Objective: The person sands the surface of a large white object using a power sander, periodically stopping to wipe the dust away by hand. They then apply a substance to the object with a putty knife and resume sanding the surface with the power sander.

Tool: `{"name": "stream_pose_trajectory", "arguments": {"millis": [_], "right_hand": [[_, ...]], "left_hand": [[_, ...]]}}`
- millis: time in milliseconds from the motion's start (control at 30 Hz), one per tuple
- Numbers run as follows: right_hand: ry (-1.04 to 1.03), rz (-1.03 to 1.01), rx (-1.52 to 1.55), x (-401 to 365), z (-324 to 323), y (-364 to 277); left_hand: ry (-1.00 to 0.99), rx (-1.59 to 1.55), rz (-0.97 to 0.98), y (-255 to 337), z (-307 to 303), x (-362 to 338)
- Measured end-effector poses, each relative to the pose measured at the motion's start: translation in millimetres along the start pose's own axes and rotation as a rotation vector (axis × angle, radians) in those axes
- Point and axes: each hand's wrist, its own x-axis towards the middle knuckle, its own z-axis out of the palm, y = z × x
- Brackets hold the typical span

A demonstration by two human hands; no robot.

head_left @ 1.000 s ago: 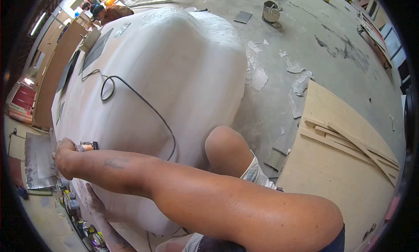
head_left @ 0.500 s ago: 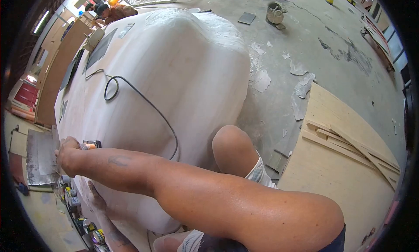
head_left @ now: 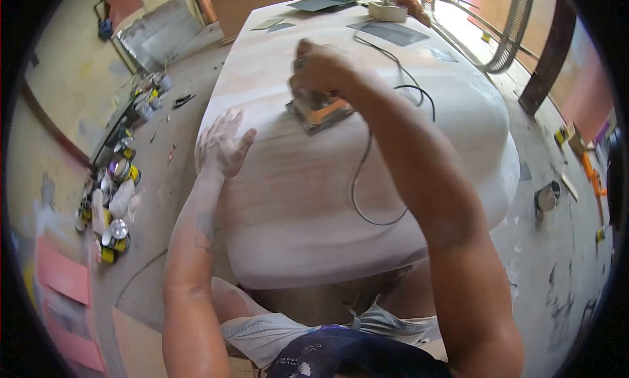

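My right hand (head_left: 322, 69) is wrapped round the top of an electric sander (head_left: 320, 118), whose flat base rests on a large white curved form (head_left: 275, 201). Hand and sander are somewhat blurred by motion. To the left, my left hand (head_left: 224, 142), pale with dust, lies flat on the same form near its left edge, fingers spread and holding nothing. A dark power cord (head_left: 354, 191) loops over the surface to the right of the sander, partly hidden behind my right forearm.
Dark sheets (head_left: 390, 33) and a small box (head_left: 388, 11) lie at the form's far end, with another person (head_left: 413, 6) behind. Several paint cans (head_left: 124, 171) line the floor at left; a bucket (head_left: 546, 197) stands at right. A metal mesh piece (head_left: 511, 34) leans at back right.
My view has swung left, so the form now stretches away ahead of me. My right hand keeps hold of the sander; my left hand, partly hidden before, now shows fully, flat on the form.
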Motion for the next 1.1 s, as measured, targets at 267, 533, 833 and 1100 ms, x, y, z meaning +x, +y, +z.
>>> {"name": "stream_pose_trajectory", "arguments": {"millis": [267, 533, 833, 1100], "right_hand": [[0.049, 0.09, -0.048, -1.3, -19.2, 47.8], [0.133, 0.029, -0.045, -7.9, -32.6, 74.8], [0.111, 0.12, -0.218, 20.7, -44.4, 71.2], [0.087, 0.038, -0.068, 6.2, -40.1, 83.6]], "left_hand": [[-0.077, 0.002, -0.066, 6.7, 1.5, 4.1], [-0.058, -0.015, -0.068, 7.0, 3.4, 1.7], [0.133, -0.191, 0.288, 109.9, 33.9, -5.1], [-0.151, -0.66, 0.826, 160.1, 18.8, -39.5]]}}
